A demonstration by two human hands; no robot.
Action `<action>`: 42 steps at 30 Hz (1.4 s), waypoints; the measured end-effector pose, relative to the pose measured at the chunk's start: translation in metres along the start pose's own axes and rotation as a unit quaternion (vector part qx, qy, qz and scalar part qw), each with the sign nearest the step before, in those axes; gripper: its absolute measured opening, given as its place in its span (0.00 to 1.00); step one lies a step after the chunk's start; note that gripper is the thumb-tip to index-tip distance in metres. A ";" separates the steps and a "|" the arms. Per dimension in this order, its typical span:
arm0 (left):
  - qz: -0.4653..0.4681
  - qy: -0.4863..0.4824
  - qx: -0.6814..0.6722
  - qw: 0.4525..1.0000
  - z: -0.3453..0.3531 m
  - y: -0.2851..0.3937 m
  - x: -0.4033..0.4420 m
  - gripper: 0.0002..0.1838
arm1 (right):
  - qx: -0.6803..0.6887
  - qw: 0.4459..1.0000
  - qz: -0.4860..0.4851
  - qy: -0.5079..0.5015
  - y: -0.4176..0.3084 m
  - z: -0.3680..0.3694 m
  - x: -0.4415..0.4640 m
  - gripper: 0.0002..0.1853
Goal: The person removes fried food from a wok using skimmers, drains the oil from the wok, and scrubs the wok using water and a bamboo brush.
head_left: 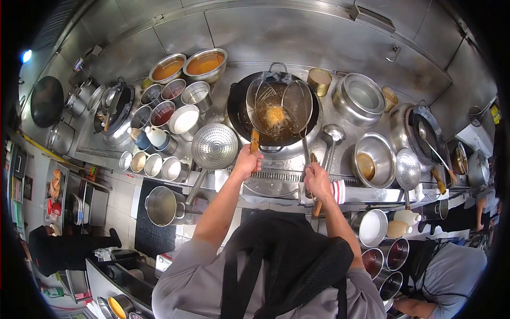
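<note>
A dark wok [238,109] stands on the stove in front of me, with brown liquid and a yellowish frothy mass [275,115] at its middle. My left hand [248,162] is closed round the wooden handle of a wire strainer [255,95], whose round head is over the wok. In my right hand [317,182] is the long handle of a second round strainer [297,103], held over the wok's right side. A ladle [333,134] lies just right of the wok, its handle running toward my right hand.
Left of the wok are a perforated ladle [214,146], metal containers [185,120] and two bowls of orange liquid [205,63]. At right are a steel bowl [374,160], stacked pots [363,97] and another wok [428,133]. Other people [446,276] stand behind at right and left.
</note>
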State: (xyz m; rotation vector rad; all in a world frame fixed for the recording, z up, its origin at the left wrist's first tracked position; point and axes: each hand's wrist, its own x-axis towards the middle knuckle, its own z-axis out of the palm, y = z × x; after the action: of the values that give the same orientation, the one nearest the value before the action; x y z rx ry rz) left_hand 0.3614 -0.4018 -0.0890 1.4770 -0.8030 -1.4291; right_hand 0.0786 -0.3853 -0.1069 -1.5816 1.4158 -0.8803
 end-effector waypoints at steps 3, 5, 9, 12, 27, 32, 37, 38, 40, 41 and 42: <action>0.013 0.022 0.040 0.999 0.003 -0.002 -0.003 0.15 | 0.043 0.997 0.066 -0.027 -0.022 -0.008 -0.002 0.09; 0.026 0.034 0.067 0.997 0.007 0.001 -0.008 0.17 | 0.065 0.994 0.088 -0.027 -0.028 -0.010 -0.001 0.09; 0.114 0.105 0.253 0.955 0.006 -0.006 -0.009 0.25 | 0.085 0.989 0.109 -0.047 -0.035 -0.012 -0.003 0.09; 0.249 0.189 0.375 0.873 -0.004 -0.034 0.008 0.27 | 0.103 0.988 0.102 -0.052 -0.033 -0.009 -0.005 0.09; 0.301 0.150 0.343 0.877 -0.011 -0.015 -0.039 0.29 | 0.162 0.979 0.112 -0.047 -0.045 0.008 0.010 0.08; 0.272 0.168 0.351 0.880 -0.015 -0.015 -0.026 0.28 | 0.208 0.972 0.099 -0.039 -0.042 0.002 0.010 0.09; 0.241 0.162 0.356 0.888 -0.025 -0.011 -0.019 0.28 | 0.093 0.993 0.068 -0.012 -0.034 0.014 0.021 0.10; 0.236 0.161 0.353 0.891 -0.025 -0.008 -0.019 0.28 | 0.066 0.996 0.058 -0.012 -0.032 0.016 0.023 0.10; 0.222 0.154 0.345 0.899 -0.023 -0.002 -0.022 0.28 | 0.079 0.993 0.081 -0.028 -0.034 0.022 0.023 0.10; 0.212 0.147 0.340 0.904 -0.021 0.001 -0.022 0.28 | 0.085 0.991 0.092 -0.037 -0.040 0.024 0.023 0.10; 0.203 0.142 0.335 0.909 -0.021 0.003 -0.022 0.28 | 0.092 0.991 0.092 -0.042 -0.046 0.027 0.021 0.10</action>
State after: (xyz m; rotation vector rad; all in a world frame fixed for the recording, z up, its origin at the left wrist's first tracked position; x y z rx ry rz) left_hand 0.3795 -0.3796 -0.0795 1.8192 -1.3999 -0.6170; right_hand 0.1249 -0.4016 -0.0775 -1.3127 1.3564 -0.8016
